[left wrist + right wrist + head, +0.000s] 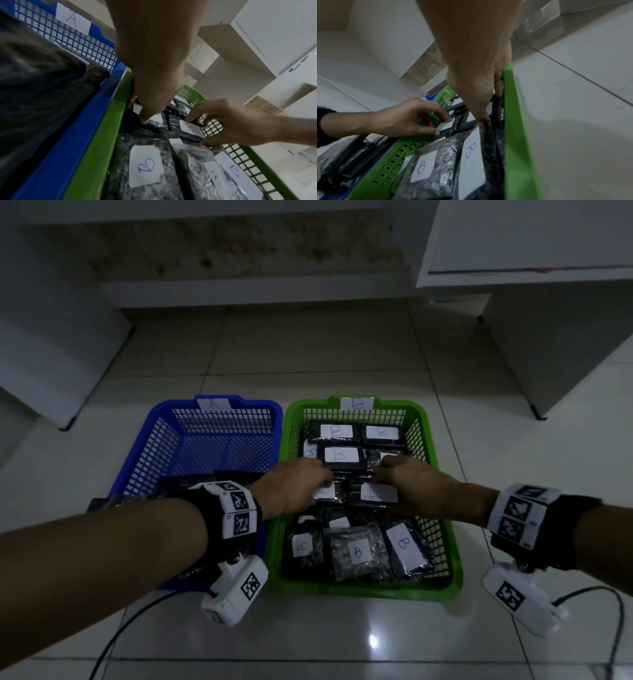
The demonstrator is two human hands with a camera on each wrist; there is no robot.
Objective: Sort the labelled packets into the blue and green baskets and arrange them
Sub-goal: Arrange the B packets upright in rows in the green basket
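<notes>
The blue basket (161, 440), tagged A, stands left of the green basket (443, 518), tagged B. Several black packets with white B labels (358, 553) fill the green basket. Both hands reach into its middle. My left hand (320, 486) pinches a black packet (330, 497) between thumb and fingers, as the right wrist view shows at the packet's label (445, 124). My right hand (382, 481) grips the neighbouring labelled packet (376, 494), fingers on its far edge and thumb on its near edge (188, 127). Dark packets (191, 481) lie in the near part of the blue basket, partly hidden by my left forearm.
Both baskets sit on a glossy tiled floor (308, 364). White furniture stands at the left (51, 354) and right (548, 344), with a low white ledge (257, 292) behind. Black cables (130, 621) run from the wrist cameras across the near floor.
</notes>
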